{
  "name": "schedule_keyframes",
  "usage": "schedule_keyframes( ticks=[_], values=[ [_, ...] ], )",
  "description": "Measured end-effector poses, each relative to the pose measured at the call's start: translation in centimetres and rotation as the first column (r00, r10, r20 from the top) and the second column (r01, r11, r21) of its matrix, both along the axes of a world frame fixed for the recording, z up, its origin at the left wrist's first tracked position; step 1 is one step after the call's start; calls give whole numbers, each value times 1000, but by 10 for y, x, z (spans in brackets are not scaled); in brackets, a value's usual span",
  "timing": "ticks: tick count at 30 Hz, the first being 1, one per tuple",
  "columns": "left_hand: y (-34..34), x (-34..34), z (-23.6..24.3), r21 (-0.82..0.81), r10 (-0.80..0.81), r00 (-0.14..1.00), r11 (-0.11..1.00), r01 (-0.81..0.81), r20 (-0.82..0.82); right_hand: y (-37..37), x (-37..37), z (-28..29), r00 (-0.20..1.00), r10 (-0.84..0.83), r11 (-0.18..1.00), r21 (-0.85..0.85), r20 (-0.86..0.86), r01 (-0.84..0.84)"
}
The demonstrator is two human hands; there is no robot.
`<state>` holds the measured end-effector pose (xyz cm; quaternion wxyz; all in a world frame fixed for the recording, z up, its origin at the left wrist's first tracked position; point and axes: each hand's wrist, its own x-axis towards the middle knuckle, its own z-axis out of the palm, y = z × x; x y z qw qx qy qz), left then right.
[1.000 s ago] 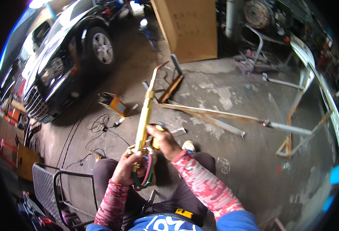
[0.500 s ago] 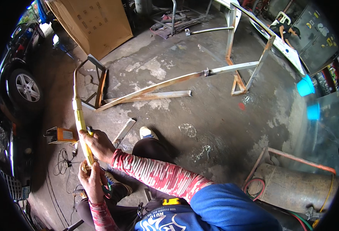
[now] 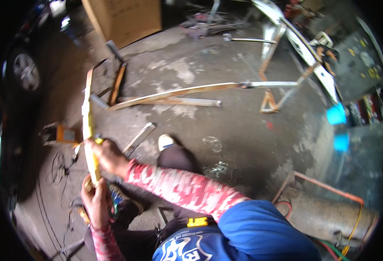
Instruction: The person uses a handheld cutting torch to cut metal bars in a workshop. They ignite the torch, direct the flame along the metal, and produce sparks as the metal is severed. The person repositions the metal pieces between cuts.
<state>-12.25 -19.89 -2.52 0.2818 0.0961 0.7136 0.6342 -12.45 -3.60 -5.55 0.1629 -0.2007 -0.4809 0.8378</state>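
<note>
A yellow tape measure (image 3: 93, 167) stretches up along a narrow metal bar (image 3: 88, 82) on my left. My right hand (image 3: 109, 156) is closed around the tape partway along, fingers pressed to it. A small yellow piece, perhaps a marker, shows at those fingers; blur hides its shape. Lower down, my left hand (image 3: 95, 202) pinches the tape's near end, with something gold-coloured by its fingers. At its far end the bar meets a rusty welded metal frame (image 3: 118, 82) on the floor.
Long rusty bars (image 3: 187, 89) cross the floor ahead. A short metal piece (image 3: 140, 135) lies by my shoe. An orange-and-black box (image 3: 61, 134) and cables stand left, near a dark car. Right are a metal cylinder (image 3: 317, 206) and blue buckets (image 3: 336, 115). A person bends at far right.
The view has shifted and blurred. Both hands and the tape have moved slightly left in the picture, and the tape stands more upright. Both hands keep their hold.
</note>
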Motion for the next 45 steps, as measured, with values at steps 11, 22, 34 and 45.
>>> schedule_keyframes(
  ticks=[11, 22, 34, 45],
  values=[
    [28, 8, -16, -71, -62, 978, 996, 49, -199, 23, 11, -13, 986, -96, 955, 291, 135, 53],
    [31, 15, -17, 15, 33, 998, 999, -34, 48, 93, 44, 1, 835, 412, 634, 544, 365, -550],
    [11, -13, -17, -116, 325, 866, 946, -304, 379, 254, -36, -200, 549, -255, 95, 586, 796, -805],
    [9, -28, -14, -290, 522, 760, 851, -437, 387, 175, -69, -287, 501, -128, 235, 517, 856, -823]
  ],
)
